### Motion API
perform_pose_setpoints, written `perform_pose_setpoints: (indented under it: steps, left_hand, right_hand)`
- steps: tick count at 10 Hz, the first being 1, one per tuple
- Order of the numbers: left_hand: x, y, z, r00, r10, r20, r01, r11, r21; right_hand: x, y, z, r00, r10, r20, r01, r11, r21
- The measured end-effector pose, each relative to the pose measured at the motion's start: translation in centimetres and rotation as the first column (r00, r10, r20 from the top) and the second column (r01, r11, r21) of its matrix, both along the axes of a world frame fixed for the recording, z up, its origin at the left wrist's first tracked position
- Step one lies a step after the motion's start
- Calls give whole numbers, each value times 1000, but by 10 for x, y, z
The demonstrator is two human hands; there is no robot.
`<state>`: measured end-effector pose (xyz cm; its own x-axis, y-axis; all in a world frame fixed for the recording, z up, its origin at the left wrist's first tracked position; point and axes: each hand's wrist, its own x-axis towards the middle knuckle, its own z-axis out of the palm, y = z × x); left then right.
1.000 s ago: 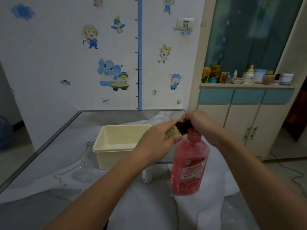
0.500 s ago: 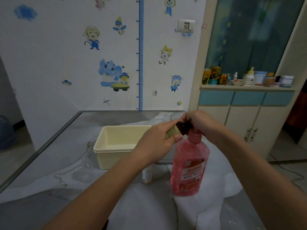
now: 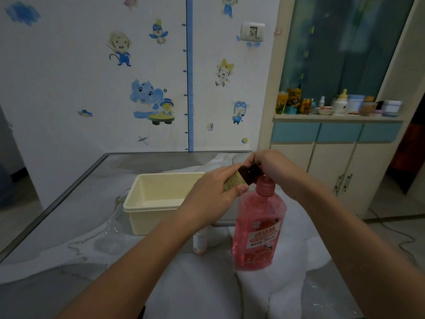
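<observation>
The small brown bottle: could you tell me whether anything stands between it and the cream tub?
Nothing visible does. The left hand grips the small brown bottle and the right hand pinches its cap, above the pink bottle; the cream tub sits open just left of them.

Head-worn camera looks forward and down, close over the table [image 3: 69, 217].

Grey table [image 3: 76, 217] carries white sheeting [image 3: 202, 291], a cream tub [image 3: 151, 217] and a pink bottle [image 3: 259, 217].
</observation>
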<state>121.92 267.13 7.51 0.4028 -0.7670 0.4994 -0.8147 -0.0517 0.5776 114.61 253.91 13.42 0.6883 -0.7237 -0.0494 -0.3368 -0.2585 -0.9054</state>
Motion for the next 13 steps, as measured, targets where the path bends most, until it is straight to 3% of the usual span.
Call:
perform_pose_setpoints:
  steps: [1,2,4,6,7,10,13]
  left_hand:
    - [2,0,0,1000,5,12,-5,1000,3]
    - [0,1,-7,1000,-4,1,4,1000,-24]
    - [-1,1,-16,1000,-15,-23,14,999,-35]
    - [-1,0,-2,1000,7,14,-6,1000,-12]
    - [1,1,-1,1000,9,30,-9,1000,5]
    - [-2,2,-14,1000,14,1,-14,1000,-15]
    - [3,0,-1,999,8,45,-9,1000,19]
  right_hand:
    - [-1,1,2,998,22,-57,-24,999,-27]
    - [-11,4,-9,992,96,83,-93,995,-40]
    - [-17,11,-17,985,100,143,-103,995,14]
    - [-16,15,5,991,130,-37,-134,980,-149]
    - [-15,18,6,994,106,-6,-106,982,-159]
    - [-18,18,-11,996,47,81,-50,998,38]
    - [-19,19,7,994,105,4,-104,990,-97]
